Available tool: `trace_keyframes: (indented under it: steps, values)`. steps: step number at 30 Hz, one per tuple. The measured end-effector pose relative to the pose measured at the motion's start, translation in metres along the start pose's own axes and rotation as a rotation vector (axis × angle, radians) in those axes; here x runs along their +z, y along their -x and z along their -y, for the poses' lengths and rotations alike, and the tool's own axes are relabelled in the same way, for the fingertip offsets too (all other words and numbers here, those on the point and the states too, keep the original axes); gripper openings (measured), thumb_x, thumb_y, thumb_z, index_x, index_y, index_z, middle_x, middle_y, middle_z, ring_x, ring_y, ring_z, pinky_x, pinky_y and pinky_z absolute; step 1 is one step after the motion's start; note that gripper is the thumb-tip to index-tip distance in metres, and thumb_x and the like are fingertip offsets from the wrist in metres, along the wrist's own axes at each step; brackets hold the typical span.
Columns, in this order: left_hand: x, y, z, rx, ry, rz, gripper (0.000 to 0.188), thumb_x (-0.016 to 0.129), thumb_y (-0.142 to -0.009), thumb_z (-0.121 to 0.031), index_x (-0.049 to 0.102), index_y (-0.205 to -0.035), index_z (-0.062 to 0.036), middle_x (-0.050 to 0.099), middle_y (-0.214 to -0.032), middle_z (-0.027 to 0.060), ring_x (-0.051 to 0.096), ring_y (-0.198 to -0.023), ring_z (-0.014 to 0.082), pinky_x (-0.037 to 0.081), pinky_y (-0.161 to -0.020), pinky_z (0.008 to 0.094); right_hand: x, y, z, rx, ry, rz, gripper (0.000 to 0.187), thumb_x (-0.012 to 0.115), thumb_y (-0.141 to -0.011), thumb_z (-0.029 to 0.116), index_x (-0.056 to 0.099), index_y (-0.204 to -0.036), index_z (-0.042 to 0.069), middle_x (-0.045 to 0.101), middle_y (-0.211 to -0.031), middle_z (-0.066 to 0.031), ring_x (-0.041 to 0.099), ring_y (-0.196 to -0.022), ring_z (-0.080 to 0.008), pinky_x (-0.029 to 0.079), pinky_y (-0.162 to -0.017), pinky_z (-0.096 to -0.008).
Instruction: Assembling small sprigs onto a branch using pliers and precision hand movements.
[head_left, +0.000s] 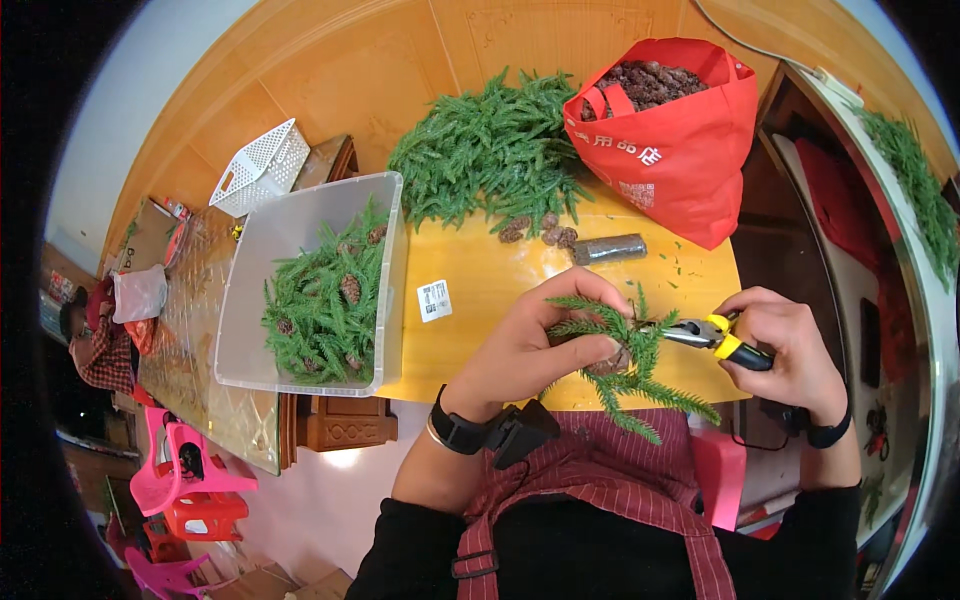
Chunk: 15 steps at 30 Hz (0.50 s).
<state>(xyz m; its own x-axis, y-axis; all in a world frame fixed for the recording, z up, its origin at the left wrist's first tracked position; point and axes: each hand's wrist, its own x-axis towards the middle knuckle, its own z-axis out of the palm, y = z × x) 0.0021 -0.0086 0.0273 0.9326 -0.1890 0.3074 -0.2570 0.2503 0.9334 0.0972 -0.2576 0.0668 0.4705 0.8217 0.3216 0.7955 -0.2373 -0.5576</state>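
Note:
My left hand (565, 335) pinches a green artificial pine sprig (650, 393) over the table's near edge. A brown pine cone (608, 362) sits among its needles, partly hidden by my thumb. My right hand (790, 345) grips pliers (745, 353) with yellow and black handles. The metal jaws point left and reach the sprig's stem beside my left fingers; whether they are clamped on it is too small to tell. Beyond my hands, a dark cylindrical bundle (611, 248) in clear wrapping lies near several loose pine cones (512, 230).
On the yellow table (430, 355) stands a translucent bin (300, 386) of sprigs with cones. Green sprigs (480, 150) are heaped at the back, beside a red bag (690, 150) full of cones. A white label (434, 300) and white basket (262, 165) show left. A person (103, 350) is far left.

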Motion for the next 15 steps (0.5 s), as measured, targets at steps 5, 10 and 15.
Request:
trace_keyframes:
  steps: [5, 10, 15]
  values:
    - [0.0039, -0.001, -0.0046, -0.073, 0.031, -0.037, 0.026, 0.061, -0.077, -0.006, 0.048, -0.099, -0.0018, 0.052, -0.095, 0.0059, 0.053, -0.087, 0.0127, 0.046, -0.074, 0.0267, -0.0011, -0.0022, 0.0023, -0.036, 0.024, 0.006, 0.02, 0.064, -0.056, 0.005, 0.045, -0.058, 0.003, 0.051, -0.059, -0.0073, 0.06, -0.078, -0.0276, 0.046, -0.064, -0.0317]
    - [0.0047, 0.0004, -0.0053, -0.095, 0.052, -0.048, 0.024, 0.061, -0.077, -0.005, 0.049, -0.097, -0.0016, 0.052, -0.094, 0.0055, 0.054, -0.086, 0.0122, 0.046, -0.074, 0.0255, -0.0029, -0.0016, 0.0046, -0.036, 0.061, 0.009, 0.019, 0.064, -0.056, 0.003, 0.045, -0.058, 0.003, 0.051, -0.059, -0.0074, 0.06, -0.075, -0.0271, 0.046, -0.063, -0.0313]
    - [0.0079, -0.0007, -0.0027, -0.062, -0.063, -0.089, 0.026, 0.062, -0.075, 0.0, 0.049, -0.097, -0.0019, 0.052, -0.094, 0.0046, 0.054, -0.084, 0.012, 0.046, -0.075, 0.0254, -0.0009, -0.0019, 0.0061, -0.027, 0.089, -0.025, 0.018, 0.064, -0.057, 0.002, 0.046, -0.059, 0.002, 0.049, -0.057, -0.0089, 0.058, -0.068, -0.0264, 0.047, -0.062, -0.0321]
